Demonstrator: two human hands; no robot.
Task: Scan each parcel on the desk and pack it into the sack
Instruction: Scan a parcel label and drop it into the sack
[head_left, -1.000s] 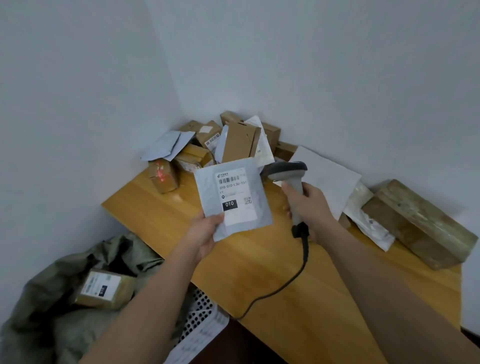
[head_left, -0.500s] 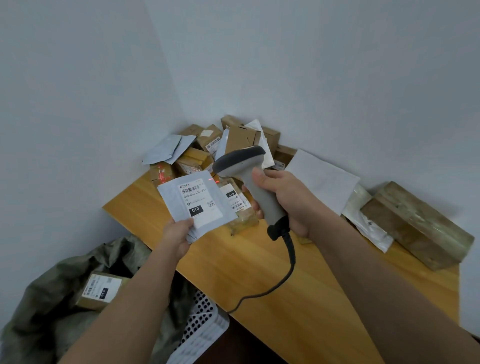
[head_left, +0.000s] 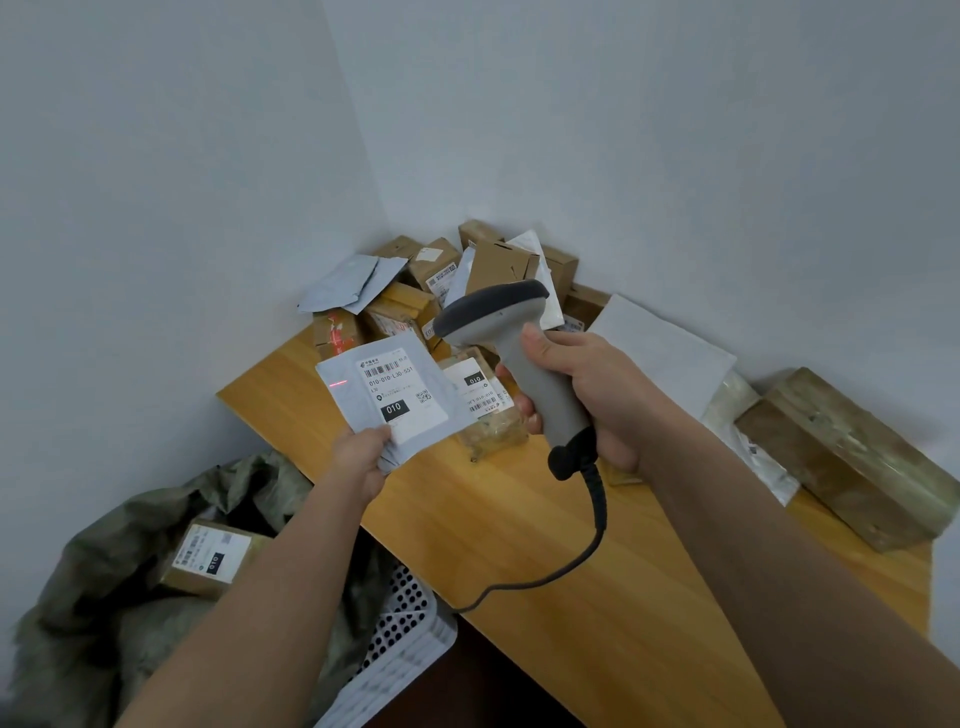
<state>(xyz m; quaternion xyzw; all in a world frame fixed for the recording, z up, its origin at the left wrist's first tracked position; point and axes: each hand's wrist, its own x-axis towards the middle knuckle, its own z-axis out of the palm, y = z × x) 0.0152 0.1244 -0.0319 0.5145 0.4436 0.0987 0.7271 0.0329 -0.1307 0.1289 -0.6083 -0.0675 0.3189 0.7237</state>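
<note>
Left hand pinches flat grey mailer; contents unclear.

the grey mailer label reads "010-010-l30-551" and "010"; right of it, a brown parcel shows "010"; the box in the sack too.

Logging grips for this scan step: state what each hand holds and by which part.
The left hand pinches the grey mailer at its near bottom edge. The right hand grips the barcode scanner round its handle.
</note>
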